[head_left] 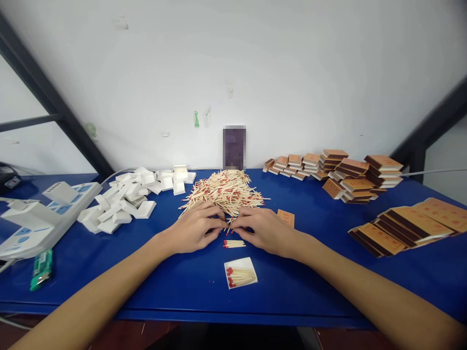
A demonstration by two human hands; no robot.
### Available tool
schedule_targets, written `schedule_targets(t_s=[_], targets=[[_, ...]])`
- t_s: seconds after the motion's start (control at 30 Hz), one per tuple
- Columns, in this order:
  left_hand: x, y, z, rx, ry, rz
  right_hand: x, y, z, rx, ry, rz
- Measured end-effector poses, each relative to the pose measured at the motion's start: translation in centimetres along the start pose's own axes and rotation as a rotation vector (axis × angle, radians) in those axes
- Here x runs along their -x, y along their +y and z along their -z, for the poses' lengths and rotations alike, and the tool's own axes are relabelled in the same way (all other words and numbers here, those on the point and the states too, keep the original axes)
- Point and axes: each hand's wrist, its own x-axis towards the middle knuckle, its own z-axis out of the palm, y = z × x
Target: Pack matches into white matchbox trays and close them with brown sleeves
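Note:
A heap of red-tipped matches (226,187) lies on the blue table. At its front edge, my left hand (200,226) and my right hand (264,231) nearly meet, fingertips pinched around a few matches. Exactly how many each hand holds is hidden by the fingers. Just below them a small row of matches (235,244) rests on the table, heads to the left. Closer to me is a white matchbox tray (251,263) with several matches inside, their heads also to the left. Partly behind my right hand lies an orange matchbox sleeve (286,218).
White empty trays (120,199) are piled at left. Stacked matchbox sleeves (350,177) stand at back right, with more sleeves (404,223) leaning in a row nearer. A power strip (51,226) and a green lighter (42,269) occupy the far left. A wall borders the table's back.

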Motion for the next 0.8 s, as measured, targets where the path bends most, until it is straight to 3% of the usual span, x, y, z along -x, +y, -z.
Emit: schedule_targets(t_s=[0.47,0.8], targets=[[0.0,0.4,0.3,-0.057,-0.008,-0.03,0.1,0.2,0.0,0.086,-0.056,0.007],[0.1,0.3,0.1,-0.115,-0.014,-0.055,0.3,-0.1,1.8,0.059,-0.039,-0.08]])
